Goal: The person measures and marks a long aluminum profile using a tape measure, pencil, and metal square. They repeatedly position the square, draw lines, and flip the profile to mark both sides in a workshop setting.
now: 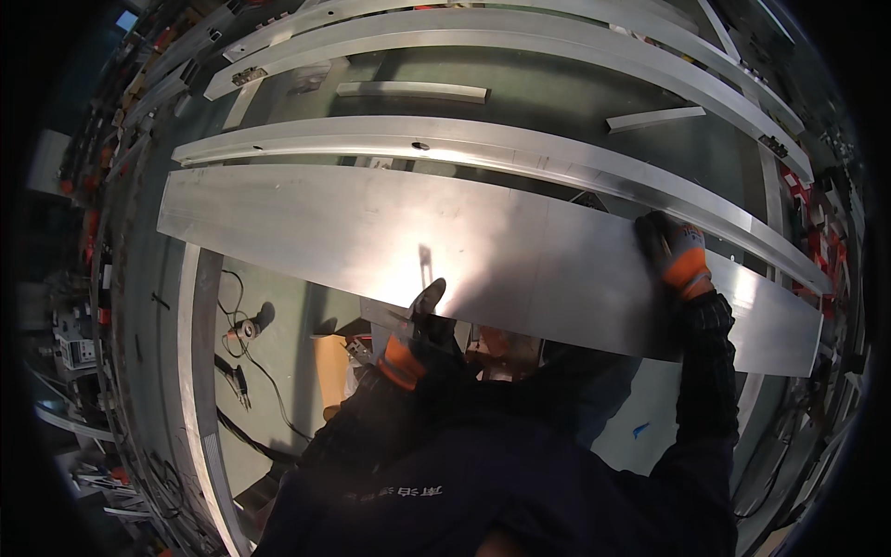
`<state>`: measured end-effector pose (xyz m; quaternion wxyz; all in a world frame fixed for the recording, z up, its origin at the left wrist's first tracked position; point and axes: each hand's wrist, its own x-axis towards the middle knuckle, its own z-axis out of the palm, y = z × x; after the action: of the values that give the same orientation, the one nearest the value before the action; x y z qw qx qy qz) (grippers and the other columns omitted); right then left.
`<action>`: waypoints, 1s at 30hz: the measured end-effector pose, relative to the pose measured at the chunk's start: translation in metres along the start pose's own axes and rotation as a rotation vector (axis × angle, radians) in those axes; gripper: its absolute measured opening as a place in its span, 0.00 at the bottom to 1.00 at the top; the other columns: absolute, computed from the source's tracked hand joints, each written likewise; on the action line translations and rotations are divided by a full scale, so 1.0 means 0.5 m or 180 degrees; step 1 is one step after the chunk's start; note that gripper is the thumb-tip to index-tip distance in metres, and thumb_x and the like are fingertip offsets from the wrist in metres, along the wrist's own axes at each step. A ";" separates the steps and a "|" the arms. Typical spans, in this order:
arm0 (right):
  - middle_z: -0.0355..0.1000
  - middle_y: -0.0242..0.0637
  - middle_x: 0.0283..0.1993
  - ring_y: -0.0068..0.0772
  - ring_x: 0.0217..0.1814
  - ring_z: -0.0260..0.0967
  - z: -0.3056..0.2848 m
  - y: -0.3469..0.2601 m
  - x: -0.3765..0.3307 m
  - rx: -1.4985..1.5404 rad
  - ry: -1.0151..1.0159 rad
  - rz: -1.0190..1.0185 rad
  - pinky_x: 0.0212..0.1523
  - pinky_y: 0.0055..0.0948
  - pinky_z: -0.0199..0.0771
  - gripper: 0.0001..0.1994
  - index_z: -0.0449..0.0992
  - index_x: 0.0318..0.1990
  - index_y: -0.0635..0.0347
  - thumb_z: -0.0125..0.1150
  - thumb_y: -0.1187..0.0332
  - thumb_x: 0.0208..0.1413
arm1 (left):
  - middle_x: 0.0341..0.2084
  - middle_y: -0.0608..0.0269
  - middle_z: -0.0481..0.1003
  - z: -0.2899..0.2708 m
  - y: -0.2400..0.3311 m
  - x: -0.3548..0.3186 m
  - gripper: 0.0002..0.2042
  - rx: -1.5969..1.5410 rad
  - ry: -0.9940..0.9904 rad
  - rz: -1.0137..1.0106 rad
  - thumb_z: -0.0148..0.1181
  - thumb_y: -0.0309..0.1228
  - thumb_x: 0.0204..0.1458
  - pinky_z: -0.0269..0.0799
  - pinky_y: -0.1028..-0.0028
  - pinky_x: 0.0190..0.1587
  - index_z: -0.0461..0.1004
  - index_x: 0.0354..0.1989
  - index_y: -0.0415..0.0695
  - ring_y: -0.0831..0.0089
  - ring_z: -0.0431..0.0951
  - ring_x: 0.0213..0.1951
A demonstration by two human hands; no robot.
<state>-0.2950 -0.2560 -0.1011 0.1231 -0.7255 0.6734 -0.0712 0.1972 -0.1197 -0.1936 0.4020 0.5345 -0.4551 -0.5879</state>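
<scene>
A long, flat silvery metal panel (492, 237) lies across in front of me, with a bright glare near its middle. My left hand (422, 339), in a black and orange glove, grips its near edge with the thumb on top; the other fingers are mostly hidden. Farther right, my right hand (673, 251), gloved the same way, reaches over the panel and closes around its far edge, its fingertips out of sight. Just beyond the panel runs a long metal beam (520, 148) with a dark hole in it.
More long beams (483, 32) lie farther off, with a short metal strip (411, 90) between them. A support rail (190, 371) runs toward me at left. Power tools (243, 330) and cables lie on the green floor. A blue clip-like piece (640, 431) is at lower right.
</scene>
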 end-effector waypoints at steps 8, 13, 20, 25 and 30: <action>0.83 0.54 0.62 0.64 0.64 0.79 -0.041 0.082 -0.008 0.0637 -0.0310 -0.0673 0.66 0.52 0.78 0.18 0.84 0.62 0.58 0.63 0.60 0.71 | 0.54 0.50 0.82 -0.046 0.126 -0.060 0.29 0.2841 -0.0240 0.1684 0.54 0.38 0.74 0.81 0.66 0.55 0.64 0.79 0.35 0.64 0.84 0.43; 0.85 0.51 0.56 0.53 0.58 0.84 -0.126 0.027 -0.052 0.0955 0.0095 -0.0744 0.59 0.43 0.83 0.13 0.82 0.59 0.64 0.59 0.70 0.75 | 0.31 0.58 0.79 -0.095 0.296 -0.124 0.27 -0.0528 0.0512 -0.1526 0.51 0.44 0.76 0.81 0.61 0.40 0.74 0.70 0.34 0.59 0.81 0.34; 0.84 0.50 0.56 0.54 0.59 0.83 -0.093 -0.095 0.022 0.0723 0.1848 -0.1159 0.63 0.43 0.79 0.17 0.80 0.64 0.60 0.67 0.69 0.70 | 0.37 0.47 0.84 -0.219 0.307 0.109 0.17 0.3141 0.1171 0.1067 0.65 0.45 0.71 0.81 0.59 0.44 0.80 0.57 0.45 0.52 0.87 0.39; 0.77 0.50 0.67 0.58 0.74 0.70 -0.040 -0.079 0.101 -0.0240 0.1165 -0.0398 0.80 0.54 0.60 0.33 0.73 0.73 0.54 0.70 0.48 0.66 | 0.50 0.44 0.86 -0.198 0.271 0.204 0.24 0.3972 0.1485 0.0485 0.69 0.53 0.66 0.81 0.50 0.56 0.80 0.58 0.47 0.44 0.86 0.51; 0.80 0.53 0.60 0.63 0.65 0.75 -0.008 -0.013 0.142 -0.0433 0.0948 -0.0406 0.69 0.54 0.71 0.28 0.78 0.67 0.56 0.65 0.47 0.69 | 0.57 0.47 0.81 -0.173 0.329 0.195 0.28 0.4118 0.1496 0.1261 0.74 0.51 0.60 0.80 0.48 0.59 0.78 0.62 0.46 0.42 0.82 0.58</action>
<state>-0.2838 -0.3265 -0.0998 -0.0321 -0.7548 0.6401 -0.1399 0.2707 -0.2655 -0.0618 0.1911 0.6856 -0.7023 0.0145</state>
